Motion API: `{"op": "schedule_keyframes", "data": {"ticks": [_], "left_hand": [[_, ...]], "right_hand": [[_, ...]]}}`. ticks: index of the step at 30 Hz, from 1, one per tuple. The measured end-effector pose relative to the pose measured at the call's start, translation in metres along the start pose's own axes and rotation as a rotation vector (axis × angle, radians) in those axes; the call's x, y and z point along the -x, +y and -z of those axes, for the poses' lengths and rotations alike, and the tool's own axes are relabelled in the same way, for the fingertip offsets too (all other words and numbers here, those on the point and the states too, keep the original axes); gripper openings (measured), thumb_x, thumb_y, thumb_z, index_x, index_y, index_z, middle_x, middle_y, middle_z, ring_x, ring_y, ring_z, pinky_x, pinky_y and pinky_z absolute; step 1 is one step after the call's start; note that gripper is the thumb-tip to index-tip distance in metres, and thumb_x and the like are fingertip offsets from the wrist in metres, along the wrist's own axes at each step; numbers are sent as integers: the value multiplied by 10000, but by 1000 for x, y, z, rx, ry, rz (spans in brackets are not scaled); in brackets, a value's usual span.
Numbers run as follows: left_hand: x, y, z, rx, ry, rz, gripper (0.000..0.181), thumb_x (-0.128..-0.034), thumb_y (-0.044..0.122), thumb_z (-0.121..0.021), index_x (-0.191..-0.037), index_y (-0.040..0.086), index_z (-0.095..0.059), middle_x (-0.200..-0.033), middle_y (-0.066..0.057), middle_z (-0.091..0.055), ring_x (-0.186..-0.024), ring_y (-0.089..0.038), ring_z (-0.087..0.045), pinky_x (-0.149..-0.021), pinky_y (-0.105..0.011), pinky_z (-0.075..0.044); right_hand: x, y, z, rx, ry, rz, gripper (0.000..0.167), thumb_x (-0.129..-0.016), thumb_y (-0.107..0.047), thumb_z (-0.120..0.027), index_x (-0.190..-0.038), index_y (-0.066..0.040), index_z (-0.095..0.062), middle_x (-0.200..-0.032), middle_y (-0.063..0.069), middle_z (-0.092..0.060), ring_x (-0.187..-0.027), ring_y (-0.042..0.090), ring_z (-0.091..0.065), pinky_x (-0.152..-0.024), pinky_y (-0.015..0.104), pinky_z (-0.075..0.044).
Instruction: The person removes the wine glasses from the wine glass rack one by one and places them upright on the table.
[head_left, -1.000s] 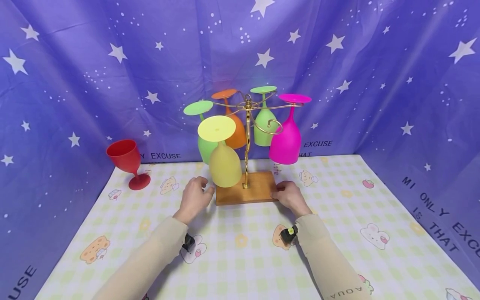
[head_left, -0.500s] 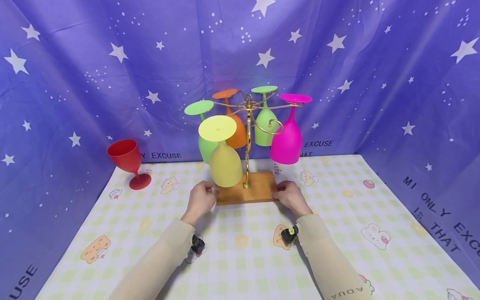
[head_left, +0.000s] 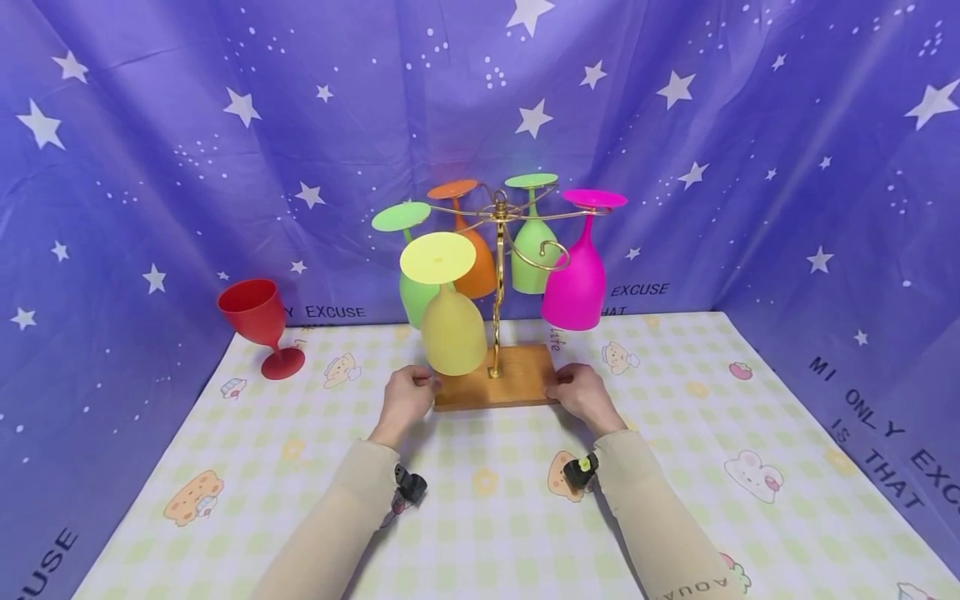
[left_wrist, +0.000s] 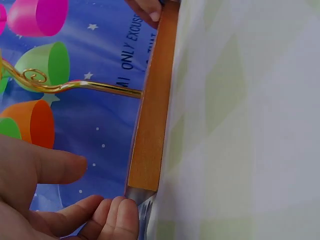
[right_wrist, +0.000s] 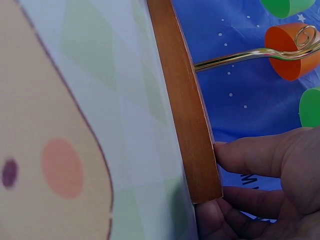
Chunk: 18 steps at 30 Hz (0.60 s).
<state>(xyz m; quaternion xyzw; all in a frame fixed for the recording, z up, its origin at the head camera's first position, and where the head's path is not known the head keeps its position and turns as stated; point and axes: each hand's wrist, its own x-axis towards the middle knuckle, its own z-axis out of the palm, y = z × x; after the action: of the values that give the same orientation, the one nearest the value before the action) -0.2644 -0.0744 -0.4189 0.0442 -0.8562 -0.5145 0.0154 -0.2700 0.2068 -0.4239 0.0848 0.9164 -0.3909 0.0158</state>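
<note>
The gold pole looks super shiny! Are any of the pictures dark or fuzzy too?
Left wrist view: bright glare streaks the gold pole, and the picture is dim; right wrist view: dim too, with the purple spot printed on the tablecloth looking fuzzy; head view: brighter, with a soft shadow beside the right hand.

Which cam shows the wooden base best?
Head: it shows the wooden base's top and front edge together, though the yellow goblet hides its back-left corner. Left wrist shows mainly the front edge, nearest at the left hand's end. Right wrist shows mainly that edge too, nearest at the right hand's end.
</note>
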Motion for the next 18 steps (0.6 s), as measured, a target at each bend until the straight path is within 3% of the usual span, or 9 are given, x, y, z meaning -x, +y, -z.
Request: {"op": "schedule_keyframes", "data": {"ticks": [10,18], "left_hand": [[0,-4,-7,66,17,57,252,-867,108,-662,-1079,-26,-641,-949,-107,-625,-831,-224,-598,-703,-317,-487],[1,-7,-10,85,31,57,209,-851,71,-669,-1037,-26,-668,-908,-99,-664,-777,-188,-612,-674,-283,-494]], "right_hand": [[1,0,0,5,-3,3,432,-791,-147,-701,-1153,67,-600,-1148,238,-608,-1054,378,-567,-938,477,-431],[1,-1,0,5,-3,4,433,-785,-147,-707,-1146,67,-603,-1143,237,-611,-1051,375,-566,-940,472,-430]]}}
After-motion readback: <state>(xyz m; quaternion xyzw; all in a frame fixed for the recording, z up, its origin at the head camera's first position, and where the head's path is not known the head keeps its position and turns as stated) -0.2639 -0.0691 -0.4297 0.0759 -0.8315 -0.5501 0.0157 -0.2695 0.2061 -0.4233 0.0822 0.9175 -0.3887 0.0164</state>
